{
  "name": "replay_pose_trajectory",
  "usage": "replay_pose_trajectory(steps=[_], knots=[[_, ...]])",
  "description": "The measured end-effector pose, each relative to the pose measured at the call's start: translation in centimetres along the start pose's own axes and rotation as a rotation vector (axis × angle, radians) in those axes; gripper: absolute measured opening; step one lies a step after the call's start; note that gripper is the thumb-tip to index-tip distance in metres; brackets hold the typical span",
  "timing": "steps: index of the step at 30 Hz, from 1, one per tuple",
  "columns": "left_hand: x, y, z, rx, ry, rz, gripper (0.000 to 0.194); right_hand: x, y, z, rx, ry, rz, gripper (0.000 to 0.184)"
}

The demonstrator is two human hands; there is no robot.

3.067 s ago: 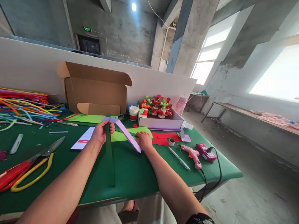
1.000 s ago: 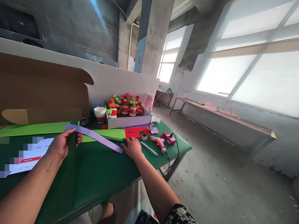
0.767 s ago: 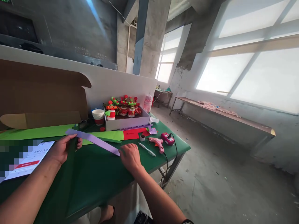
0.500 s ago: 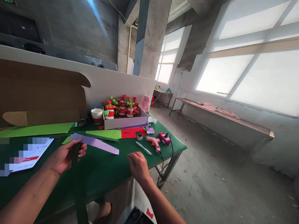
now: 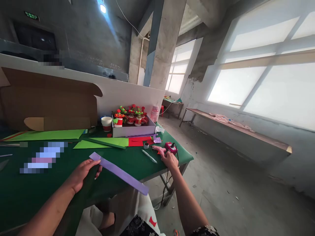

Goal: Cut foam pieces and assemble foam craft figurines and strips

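Note:
My left hand (image 5: 85, 173) pinches the upper end of a purple paper strip (image 5: 123, 175), which slants down to the right past the table edge. From the same fingers a dark green paper strip (image 5: 80, 205) hangs towards my lap. My right hand (image 5: 170, 160) is closed around the handle of a pink hot glue gun (image 5: 158, 149) at the right end of the table; my fingers hide part of the grip. A pen (image 5: 149, 156) and a small roll (image 5: 146, 145) lie just left of the gun. Beside it sits a magenta box-shaped device (image 5: 171, 147) with a black cable.
Light green paper (image 5: 105, 143) and red paper (image 5: 135, 141) lie along the back of the green table (image 5: 118, 164). Behind them stand paper cups (image 5: 106, 121) and a shallow box (image 5: 135, 131) of red-and-green paper figures (image 5: 137, 119). A brown cardboard box (image 5: 54, 105) stands at left.
My right hand has moved right, from the table's front edge onto the glue gun. My left hand has shifted right and slightly down with the strips, and the purple one now tilts more steeply.

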State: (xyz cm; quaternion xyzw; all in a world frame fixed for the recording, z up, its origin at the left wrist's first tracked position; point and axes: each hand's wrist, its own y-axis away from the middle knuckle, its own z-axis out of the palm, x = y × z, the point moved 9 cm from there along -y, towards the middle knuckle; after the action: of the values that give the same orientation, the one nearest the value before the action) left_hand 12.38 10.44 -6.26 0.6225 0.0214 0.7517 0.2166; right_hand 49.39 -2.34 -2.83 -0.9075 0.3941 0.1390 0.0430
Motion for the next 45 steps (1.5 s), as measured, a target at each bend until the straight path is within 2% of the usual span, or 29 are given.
replay_pose_trajectory(steps=[2, 6, 11, 16, 18, 21, 22, 25, 26, 28, 30, 32, 37, 39, 40, 43, 45], knots=[[-0.8, -0.6, -0.2, 0.008, -0.014, -0.022, 0.026, -0.6, -0.5, 0.1, -0.023, 0.045, -0.019, 0.035], [-1.4, -1.1, -0.6, -0.010, -0.036, 0.019, 0.028, -1.0, -0.7, 0.2, -0.038, 0.079, -0.031, 0.032], [-1.4, -1.1, -0.4, -0.024, -0.070, 0.051, 0.028, 0.2, 0.4, -0.3, 0.030, 0.097, 0.027, 0.040], [-0.9, -1.2, 0.1, -0.063, -0.093, 0.096, 0.028, 0.4, 0.9, -0.9, 0.074, 0.157, -0.016, 0.035], [-0.7, -1.1, 0.3, -0.082, -0.098, 0.111, 0.029, -0.7, 1.3, -1.9, 0.170, 0.153, -0.061, 0.032], [-0.6, -1.0, 0.7, -0.137, -0.101, 0.091, 0.033, -5.3, 3.2, -2.6, 0.302, -0.053, -0.276, 0.024], [-0.7, -1.0, 1.0, -0.171, -0.103, 0.079, 0.033, -7.4, 4.1, -2.0, 0.266, -0.185, -0.380, 0.020], [-0.9, -0.9, 2.0, -0.272, -0.116, 0.059, 0.033, -14.2, 7.6, 2.7, -0.137, -0.573, -0.615, 0.015], [-1.0, -0.9, 2.2, -0.288, -0.123, 0.057, 0.033, -16.0, 8.6, 4.1, -0.229, -0.668, -0.638, 0.015], [-1.3, -1.2, 2.2, -0.285, -0.135, 0.053, 0.034, -18.4, 9.9, 6.5, -0.324, -0.757, -0.616, 0.014], [-1.4, -1.7, 1.8, -0.260, -0.135, 0.051, 0.035, -19.6, 10.3, 8.4, -0.346, -0.743, -0.546, 0.011], [-1.5, -2.0, 1.6, -0.253, -0.140, 0.056, 0.036, -20.4, 10.7, 9.6, -0.370, -0.728, -0.540, 0.014], [-1.1, -1.8, 1.8, -0.267, -0.159, 0.116, 0.040, -20.2, 12.0, 11.8, -0.682, -0.958, -0.385, 0.025], [-1.0, -1.8, 1.7, -0.244, -0.123, 0.117, 0.042, -19.3, 11.2, 11.0, -0.649, -0.958, -0.352, 0.023], [-0.9, -1.8, 1.6, -0.231, -0.102, 0.116, 0.044, -18.7, 10.4, 10.3, -0.583, -0.906, -0.351, 0.023], [-0.7, -2.0, 1.4, -0.197, -0.051, 0.123, 0.045, -17.4, 7.9, 7.7, -0.310, -0.497, -0.426, 0.026], [-0.7, -2.1, 1.3, -0.183, -0.032, 0.128, 0.042, -17.3, 6.7, 6.5, -0.176, -0.220, -0.477, 0.027]])
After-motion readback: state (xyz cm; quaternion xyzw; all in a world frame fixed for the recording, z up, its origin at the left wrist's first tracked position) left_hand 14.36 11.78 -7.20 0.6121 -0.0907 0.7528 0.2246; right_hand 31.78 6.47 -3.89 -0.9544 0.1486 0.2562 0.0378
